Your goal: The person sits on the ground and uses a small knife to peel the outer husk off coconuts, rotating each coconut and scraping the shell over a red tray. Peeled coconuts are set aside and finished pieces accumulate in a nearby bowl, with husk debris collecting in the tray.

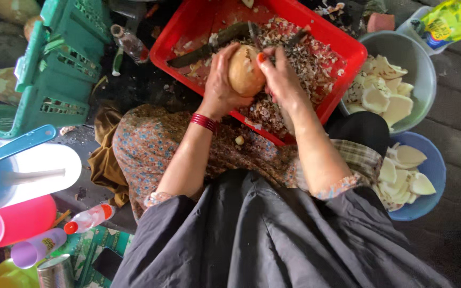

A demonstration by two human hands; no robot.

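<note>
Here, both hands clamp coconut (245, 69) | red tray (188, 26): shavings | grey bowl (420, 58): white pieces

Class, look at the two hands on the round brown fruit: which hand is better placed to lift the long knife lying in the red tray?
Probably the left hand. It cups the round brown fruit just beside the long knife in the red tray; the right hand lies farther from the handle.

Glossy plastic tray (342, 48); rough, matt, perhaps woody coconut (245, 70).
</note>
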